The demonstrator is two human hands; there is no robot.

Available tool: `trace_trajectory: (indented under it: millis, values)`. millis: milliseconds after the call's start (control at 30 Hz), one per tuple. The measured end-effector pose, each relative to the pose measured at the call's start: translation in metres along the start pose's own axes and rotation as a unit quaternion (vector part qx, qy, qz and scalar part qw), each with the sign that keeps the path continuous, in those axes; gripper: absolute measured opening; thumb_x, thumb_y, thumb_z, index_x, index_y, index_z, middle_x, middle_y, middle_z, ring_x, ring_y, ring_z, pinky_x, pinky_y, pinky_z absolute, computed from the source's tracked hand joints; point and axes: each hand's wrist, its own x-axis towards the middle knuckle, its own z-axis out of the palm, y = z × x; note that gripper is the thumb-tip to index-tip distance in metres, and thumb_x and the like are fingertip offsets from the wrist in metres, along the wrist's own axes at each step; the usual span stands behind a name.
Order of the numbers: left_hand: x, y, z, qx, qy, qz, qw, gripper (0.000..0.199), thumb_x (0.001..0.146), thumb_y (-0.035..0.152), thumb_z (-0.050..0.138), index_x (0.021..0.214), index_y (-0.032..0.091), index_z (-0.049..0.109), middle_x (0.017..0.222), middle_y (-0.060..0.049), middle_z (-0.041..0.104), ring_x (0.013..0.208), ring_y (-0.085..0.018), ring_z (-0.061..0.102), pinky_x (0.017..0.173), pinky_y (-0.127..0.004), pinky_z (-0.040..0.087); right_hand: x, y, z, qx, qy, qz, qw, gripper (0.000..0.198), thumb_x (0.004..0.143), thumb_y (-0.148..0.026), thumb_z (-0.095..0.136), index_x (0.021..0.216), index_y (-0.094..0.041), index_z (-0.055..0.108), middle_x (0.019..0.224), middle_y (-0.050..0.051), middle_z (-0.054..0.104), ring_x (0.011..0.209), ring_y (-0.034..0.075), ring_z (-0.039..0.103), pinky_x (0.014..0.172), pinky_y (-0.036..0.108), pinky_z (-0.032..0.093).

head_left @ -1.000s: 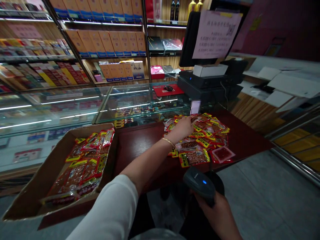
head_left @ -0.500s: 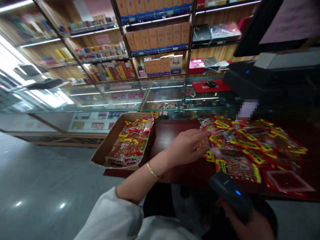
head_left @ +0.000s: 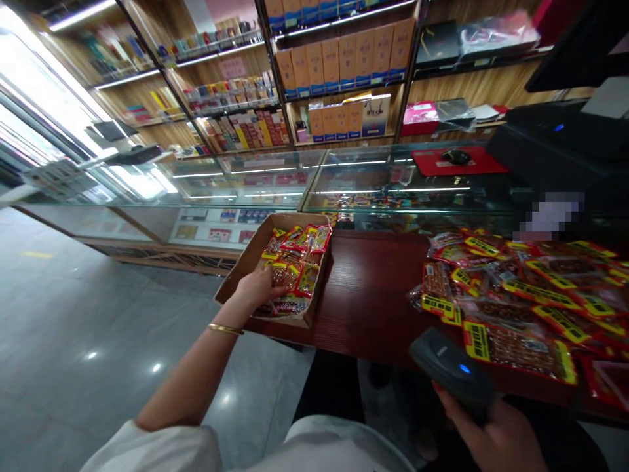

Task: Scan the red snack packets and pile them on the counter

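Observation:
My left hand [head_left: 255,288], with a gold bangle at the wrist, reaches into a shallow cardboard box [head_left: 317,308]. Its thumb and fingers are apart, over red and yellow snack packets [head_left: 307,278] lying in the box. Whether the fingertips press on a packet is hard to see. At the lower right, my right hand [head_left: 496,426] is wrapped round a dark barcode scanner [head_left: 449,367] with a blue light on. Past the scanner, a loose pile of similar snack packets [head_left: 521,351] covers the right side of the dark red wooden counter [head_left: 366,282].
Behind the counter runs a glass display case [head_left: 363,174], with a red mat [head_left: 472,160] and a black mouse [head_left: 456,156] on top. A dark machine [head_left: 555,144] stands at the right. Shelves of boxed goods [head_left: 348,62] line the wall. Grey floor [head_left: 98,314] lies at left.
My left hand has moved left from the packet pile into the cardboard box. The view has shifted, while my right hand keeps the scanner in about the same place.

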Motion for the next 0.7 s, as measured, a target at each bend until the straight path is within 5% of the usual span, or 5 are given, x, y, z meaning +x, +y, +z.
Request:
trace_trajectory:
  millis: [267, 367, 433, 533, 700]
  values:
    - [0.009, 0.002, -0.004, 0.010, 0.014, -0.020, 1.000, 0.022, 0.067, 0.024, 0.069, 0.088, 0.018, 0.073, 0.090, -0.013, 0.076, 0.097, -0.034, 0.069, 0.085, -0.037, 0.048, -0.002, 0.012, -0.010, -0.032, 0.025, -0.012, 0.999, 0.033, 0.080, -0.057, 0.063, 0.081, -0.031, 0.082, 0.077, 0.004, 0.082, 0.075, 0.031, 0.080, 0.059, 0.032, 0.063]
    - [0.001, 0.004, -0.015, -0.098, 0.064, -0.059, 0.991, 0.036, 0.077, 0.026, 0.055, 0.106, 0.015, 0.075, 0.087, -0.009, 0.076, 0.086, -0.027, 0.070, 0.075, -0.032, 0.051, -0.002, 0.003, -0.012, -0.003, 0.032, 0.015, 0.999, 0.036, 0.079, -0.060, 0.063, 0.080, -0.030, 0.082, 0.077, 0.003, 0.082, 0.075, 0.030, 0.080, 0.059, 0.030, 0.063]
    - [-0.011, 0.013, -0.024, -0.296, 0.090, -0.078, 0.948, 0.045, 0.078, 0.029, 0.055, 0.117, 0.014, 0.072, 0.081, -0.004, 0.075, 0.074, -0.021, 0.069, 0.067, -0.028, 0.053, -0.002, -0.003, -0.014, 0.017, 0.032, 0.027, 0.999, 0.034, 0.077, -0.059, 0.064, 0.077, -0.030, 0.082, 0.076, 0.002, 0.082, 0.074, 0.029, 0.080, 0.058, 0.029, 0.063]
    - [-0.034, 0.041, -0.034, -0.555, 0.052, -0.067, 0.827, 0.050, 0.070, 0.031, 0.068, 0.118, 0.014, 0.071, 0.080, -0.003, 0.074, 0.066, -0.017, 0.067, 0.063, -0.027, 0.055, -0.001, -0.010, -0.016, 0.020, 0.042, 0.038, 0.998, 0.034, 0.076, -0.059, 0.066, 0.077, -0.028, 0.082, 0.074, 0.003, 0.082, 0.073, 0.029, 0.080, 0.060, 0.029, 0.063]
    - [-0.062, 0.102, -0.016, -0.692, -0.110, -0.074, 0.709, 0.039, 0.070, 0.020, 0.075, 0.109, 0.017, 0.072, 0.092, -0.006, 0.077, 0.070, -0.017, 0.071, 0.067, -0.029, 0.059, 0.002, -0.014, -0.018, 0.025, 0.045, 0.035, 0.998, 0.036, 0.077, -0.057, 0.066, 0.079, -0.025, 0.081, 0.076, 0.004, 0.082, 0.074, 0.029, 0.080, 0.060, 0.029, 0.063]
